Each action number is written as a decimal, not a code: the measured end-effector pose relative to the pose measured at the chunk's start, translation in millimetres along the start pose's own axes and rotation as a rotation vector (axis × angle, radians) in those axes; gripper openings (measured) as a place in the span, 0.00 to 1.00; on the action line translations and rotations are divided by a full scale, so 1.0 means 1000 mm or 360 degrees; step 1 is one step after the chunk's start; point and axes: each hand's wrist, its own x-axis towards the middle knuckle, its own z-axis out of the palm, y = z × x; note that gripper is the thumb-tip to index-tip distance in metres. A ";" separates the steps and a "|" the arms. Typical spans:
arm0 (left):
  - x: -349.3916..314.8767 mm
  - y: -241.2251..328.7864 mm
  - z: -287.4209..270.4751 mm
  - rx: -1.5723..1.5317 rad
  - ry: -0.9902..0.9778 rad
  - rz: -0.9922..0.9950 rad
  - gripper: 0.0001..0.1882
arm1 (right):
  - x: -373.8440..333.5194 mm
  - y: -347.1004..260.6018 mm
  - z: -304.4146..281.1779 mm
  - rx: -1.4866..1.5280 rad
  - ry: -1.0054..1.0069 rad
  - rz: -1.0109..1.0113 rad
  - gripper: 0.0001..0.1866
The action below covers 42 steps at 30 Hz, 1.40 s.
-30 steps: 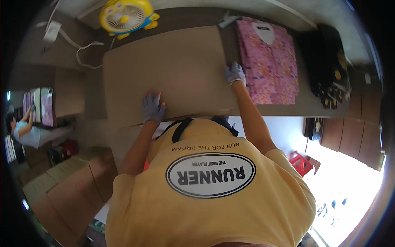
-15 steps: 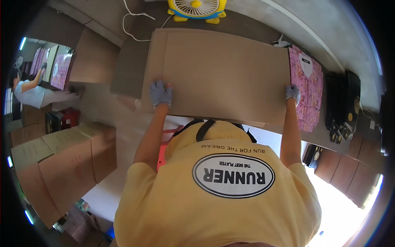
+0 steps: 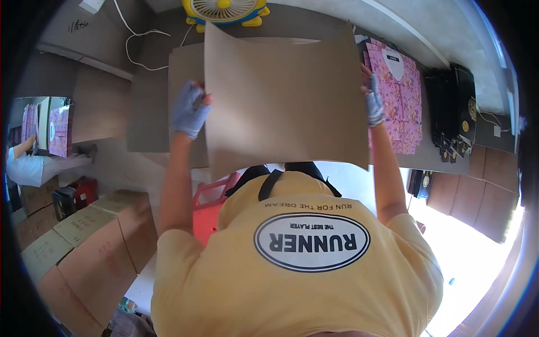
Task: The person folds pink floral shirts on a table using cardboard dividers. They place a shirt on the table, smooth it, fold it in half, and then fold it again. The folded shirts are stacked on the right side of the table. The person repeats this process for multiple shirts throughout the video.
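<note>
A large brown cardboard sheet [image 3: 286,95] is raised in front of me, its sides bowed upward. My left hand [image 3: 191,111], in a grey striped glove with bare fingertips, grips the left edge, thumb against it; the hand is slightly blurred. On the opposite edge, my right hand [image 3: 373,100], gloved the same way, has its fingers closed around the board. More flat cardboard [image 3: 182,64] lies beneath on the grey table, mostly covered by the raised sheet. Just right of my right hand is a stack of pink floral pieces [image 3: 401,106] bearing a white shield-shaped patch.
A yellow and blue fan [image 3: 224,10] stands at the table's far edge, a white cable [image 3: 140,35] to its left. Black items [image 3: 452,106] lie at the right end. Cartons [image 3: 101,241] stand at lower left, near a red stool [image 3: 209,210]. Another person [image 3: 33,163] is at far left.
The top cardboard sheet, flat on the pile before, is now lifted and bent between my hands. My hands have moved inward and gripped its edges. The view has shifted.
</note>
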 end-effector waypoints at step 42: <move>0.025 0.042 0.206 0.1221 -0.0084 -0.0157 0.25 | -0.004 0.061 0.192 -0.2229 -0.0018 0.0333 0.39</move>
